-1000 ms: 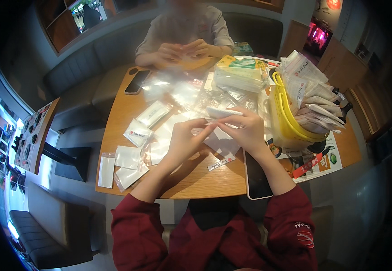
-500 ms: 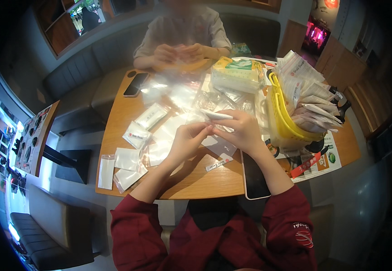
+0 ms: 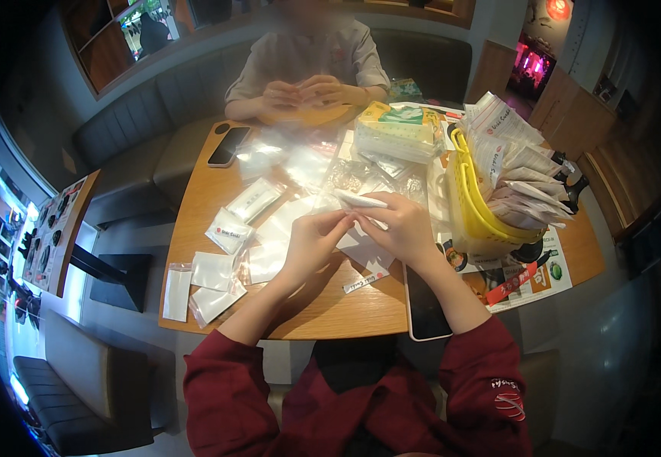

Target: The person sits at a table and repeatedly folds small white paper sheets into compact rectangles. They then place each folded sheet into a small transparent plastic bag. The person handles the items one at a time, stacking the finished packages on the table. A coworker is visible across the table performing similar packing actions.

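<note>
Over the middle of the table, my right hand grips a small flat white packet between its fingers, which stretch over and under it. My left hand is closed in a pinch, its fingertips meeting the right ones at the packet's near side. What exactly the left fingertips hold is partly hidden. Just below the hands lies a white paper strip with print. A dark phone rests under my right forearm. Clear plastic bags and white sheets spread out beyond and left of my hands.
Several white packets lie at the left. A yellow basket full of packed bags stands at the right, beside a plastic-wrapped tissue pack. Across the table sits a person with hands together; another phone is near them.
My hands and the white packet have shifted very slightly left and down, still in the same hold. The other person's hands have moved closer together.
</note>
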Available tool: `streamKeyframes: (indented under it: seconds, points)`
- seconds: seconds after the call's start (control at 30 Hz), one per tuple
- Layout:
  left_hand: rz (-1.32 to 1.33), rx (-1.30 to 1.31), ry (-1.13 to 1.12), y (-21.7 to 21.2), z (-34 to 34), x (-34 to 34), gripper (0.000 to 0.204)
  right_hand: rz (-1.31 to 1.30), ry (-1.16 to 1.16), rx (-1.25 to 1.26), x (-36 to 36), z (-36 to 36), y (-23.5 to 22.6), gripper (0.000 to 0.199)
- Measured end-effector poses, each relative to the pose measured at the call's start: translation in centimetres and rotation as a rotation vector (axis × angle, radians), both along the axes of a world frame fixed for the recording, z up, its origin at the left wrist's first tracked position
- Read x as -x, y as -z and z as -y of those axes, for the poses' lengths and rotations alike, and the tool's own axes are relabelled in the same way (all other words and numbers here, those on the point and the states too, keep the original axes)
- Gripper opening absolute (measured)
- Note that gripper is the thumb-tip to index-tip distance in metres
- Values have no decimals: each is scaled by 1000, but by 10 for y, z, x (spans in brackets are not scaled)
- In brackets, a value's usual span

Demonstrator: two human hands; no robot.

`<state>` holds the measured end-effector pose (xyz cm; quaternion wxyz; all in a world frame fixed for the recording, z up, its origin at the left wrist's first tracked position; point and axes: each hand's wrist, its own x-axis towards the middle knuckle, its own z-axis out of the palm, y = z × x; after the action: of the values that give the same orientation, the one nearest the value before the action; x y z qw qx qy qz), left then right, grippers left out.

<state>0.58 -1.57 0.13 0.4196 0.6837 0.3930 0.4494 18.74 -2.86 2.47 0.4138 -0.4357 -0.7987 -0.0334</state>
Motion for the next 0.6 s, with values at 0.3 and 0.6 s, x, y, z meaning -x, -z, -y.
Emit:
streamKeyframes:
  seconds: [0.3, 0.6]
  points:
    - [9, -63, -37, -6, 4, 0, 22, -55, -129, -21, 3, -4, 1, 19]
    - [-74, -89, -23, -13, 8, -1, 21, -56, -43, -33, 1, -1, 1, 14]
